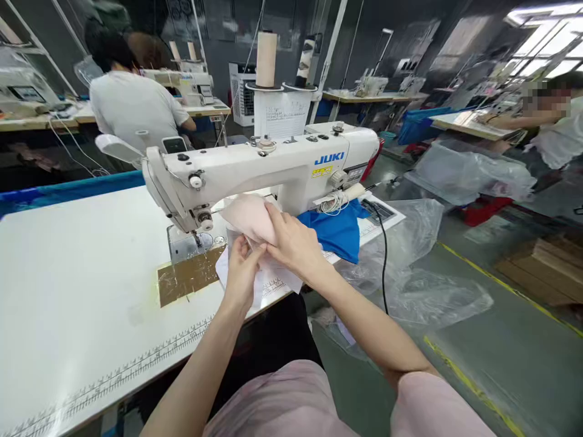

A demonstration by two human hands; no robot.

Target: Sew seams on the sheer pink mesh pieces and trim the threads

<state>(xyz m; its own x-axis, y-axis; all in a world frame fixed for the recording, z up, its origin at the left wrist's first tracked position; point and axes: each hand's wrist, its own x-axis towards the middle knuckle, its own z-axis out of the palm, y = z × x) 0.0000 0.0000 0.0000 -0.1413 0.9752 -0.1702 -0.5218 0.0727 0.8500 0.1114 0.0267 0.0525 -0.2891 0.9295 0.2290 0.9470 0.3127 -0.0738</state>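
A pale pink, rounded, cup-shaped piece (249, 217) is held up in front of the white sewing machine (273, 159). My left hand (242, 267) pinches its lower edge, together with thin white fabric (268, 280) that hangs below. My right hand (294, 240) is closed on the piece's right side, with its thumb close to my left fingertips. To the left of my hands are the machine's needle and presser foot (197, 238), over the metal needle plate (182, 244). The cloth between my fingers is partly hidden.
Blue cloth (334, 227) and a wound cord (333, 203) lie by the machine's right end. A black cable (385, 261) hangs off the white table (82, 291). Clear plastic bags (410, 273) lie at right. Two other people sit at other tables.
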